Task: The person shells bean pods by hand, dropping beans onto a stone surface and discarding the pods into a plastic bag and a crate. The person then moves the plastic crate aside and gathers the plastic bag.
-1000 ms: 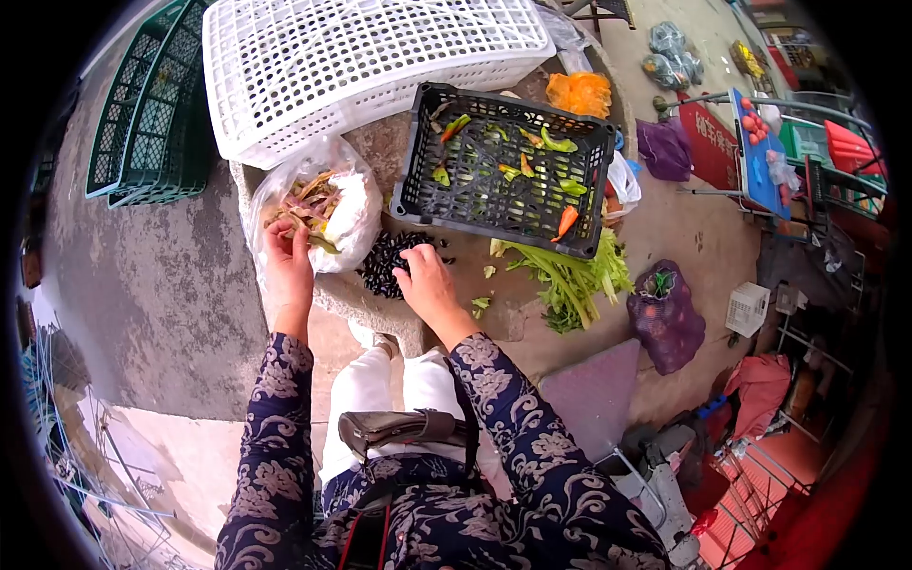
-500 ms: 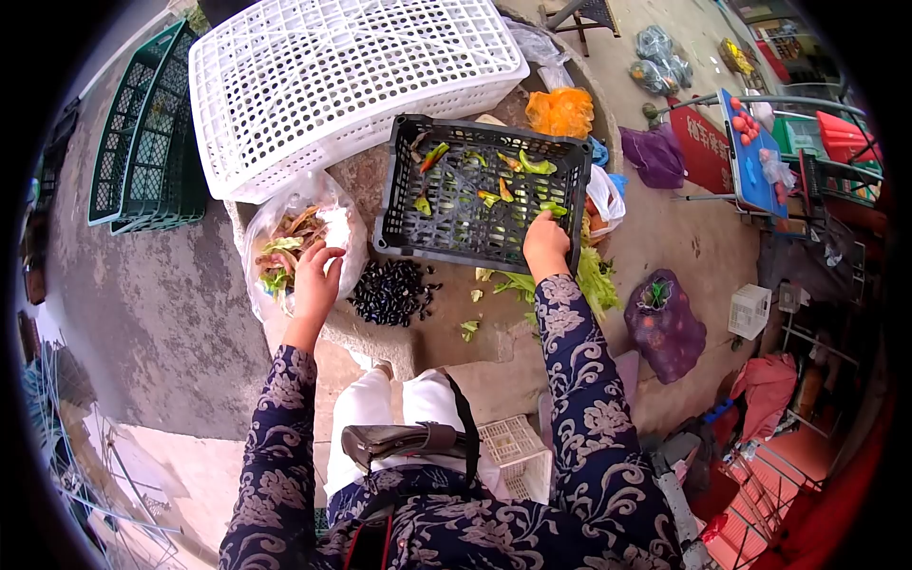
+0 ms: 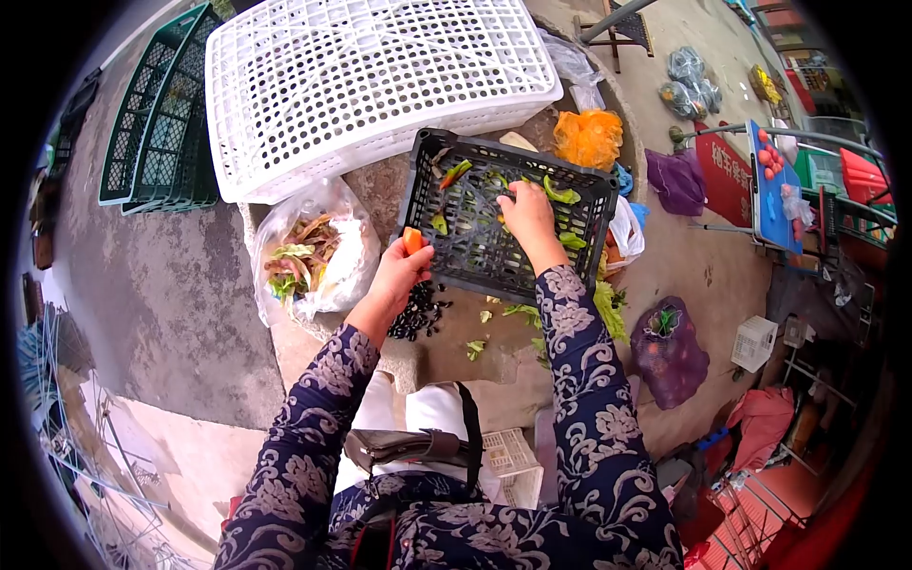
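My left hand point(image 3: 394, 273) is closed on an orange pepper piece point(image 3: 411, 239) at the left edge of the black crate point(image 3: 475, 275). Inside that crate lie several green and red pepper pieces point(image 3: 456, 174). My right hand point(image 3: 529, 217) is over the middle of the crate with its fingers pressed together; what they hold, if anything, is too small to name. Left of the crate, a clear plastic bag point(image 3: 356, 256) stands open with vegetable scraps in it. Small black pieces point(image 3: 418, 313) lie in a pile, partly behind my left hand and wrist.
A large white basket point(image 3: 370, 85) stands behind the bag and crate. Green crates point(image 3: 157, 123) are at the far left. Leafy greens point(image 3: 611, 309), an orange net bag point(image 3: 589, 140) and a purple net sack point(image 3: 670, 356) are to the right. A pale basket point(image 3: 513, 461) is near my legs.
My left hand has moved from the plastic bag to the crate's left edge and now holds an orange piece. My right hand has moved from the crate's right side toward its middle.
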{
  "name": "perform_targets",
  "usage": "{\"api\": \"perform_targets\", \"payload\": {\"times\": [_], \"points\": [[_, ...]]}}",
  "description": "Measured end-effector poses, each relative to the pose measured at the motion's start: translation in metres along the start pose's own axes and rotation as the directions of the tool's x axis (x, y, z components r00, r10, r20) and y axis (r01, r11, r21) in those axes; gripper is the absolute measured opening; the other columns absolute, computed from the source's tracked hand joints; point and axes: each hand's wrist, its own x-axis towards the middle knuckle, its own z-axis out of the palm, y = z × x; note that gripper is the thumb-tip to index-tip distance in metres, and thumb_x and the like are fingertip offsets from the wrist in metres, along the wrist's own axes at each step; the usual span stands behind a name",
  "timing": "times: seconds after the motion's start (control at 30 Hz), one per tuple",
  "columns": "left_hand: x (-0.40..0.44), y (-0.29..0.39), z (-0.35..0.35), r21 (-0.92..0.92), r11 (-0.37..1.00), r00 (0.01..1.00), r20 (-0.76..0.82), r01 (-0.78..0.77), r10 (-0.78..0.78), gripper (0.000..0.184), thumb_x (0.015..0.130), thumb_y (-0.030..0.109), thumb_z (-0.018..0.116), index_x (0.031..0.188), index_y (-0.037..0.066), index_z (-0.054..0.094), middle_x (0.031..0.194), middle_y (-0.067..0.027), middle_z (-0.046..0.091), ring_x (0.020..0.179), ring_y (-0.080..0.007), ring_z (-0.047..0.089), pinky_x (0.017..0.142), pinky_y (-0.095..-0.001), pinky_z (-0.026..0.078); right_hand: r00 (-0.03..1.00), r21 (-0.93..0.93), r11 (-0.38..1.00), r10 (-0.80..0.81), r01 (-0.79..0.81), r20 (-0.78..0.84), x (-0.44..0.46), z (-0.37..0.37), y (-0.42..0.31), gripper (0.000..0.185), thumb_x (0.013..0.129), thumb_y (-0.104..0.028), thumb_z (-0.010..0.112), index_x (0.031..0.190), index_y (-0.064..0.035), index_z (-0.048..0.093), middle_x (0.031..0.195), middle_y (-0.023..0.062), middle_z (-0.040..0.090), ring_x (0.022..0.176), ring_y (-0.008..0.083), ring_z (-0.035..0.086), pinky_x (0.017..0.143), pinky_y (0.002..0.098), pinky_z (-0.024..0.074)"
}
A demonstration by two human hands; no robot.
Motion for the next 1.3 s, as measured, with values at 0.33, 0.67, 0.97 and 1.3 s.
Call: {"api": "perform_targets", "payload": {"times": [0.33,0.67,0.97,1.3], "points": [[0.026,0.015,0.0,0.196,0.98,0.987,-0.146,-0.044,0.073,0.016,0.082,0.015,0.062,0.092,0.007,0.052,0.076,0.0014,0.053,0.062,-0.007,0.05,0.053,-0.0223,0.044,0.944,-0.466,0.822,-0.308,0.328,0.12,0.055,0.055,-0.002,0.016,0.079,-0.01,0.051,0.093,-0.0058,0.058,0.091,0.0128,0.057,0.076,0.0274,0.062,0.061,0.0383,0.0527],[0.014,0.029,0.007,-0.07,0.994,0.989,-0.129,-0.082,0.072,0.018,0.086,0.013,0.059,0.1,0.005,0.052,0.079,0.0004,0.055,0.068,-0.0101,0.057,0.061,-0.0237,0.051,0.952,0.448,0.893,-0.165,0.033,0.259,0.014,0.015,-0.024,0.017,0.074,-0.013,0.061,0.084,0.0009,0.06,0.078,0.0143,0.062,0.069,0.0251,0.064,0.06,0.0329,0.0507],[-0.058,-0.034,-0.05,-0.207,0.968,0.979,-0.117,0.142,-0.169,0.013,0.086,0.006,0.056,0.098,0.004,0.053,0.087,-0.0042,0.058,0.073,-0.0137,0.06,0.065,-0.025,0.053,0.978,0.414,0.902,-0.181,0.123,0.103,-0.15,0.066,-0.102,0.009,0.073,-0.011,0.062,0.081,-0.0079,0.059,0.08,0.0086,0.054,0.068,0.0305,0.058,0.059,0.0396,0.049],[-0.041,-0.086,-0.125,0.474,0.872,0.987,-0.149,0.118,-0.052,0.037,0.082,0.005,0.056,0.118,0.005,0.049,0.083,0.0014,0.053,0.073,-0.0093,0.051,0.065,-0.022,0.043,0.97,0.611,0.753,0.171,-0.242,0.172,-0.177,0.102,-0.108,0.011,0.074,-0.009,0.061,0.083,-0.006,0.056,0.079,0.011,0.061,0.073,0.0297,0.058,0.065,0.0399,0.0472]]}}
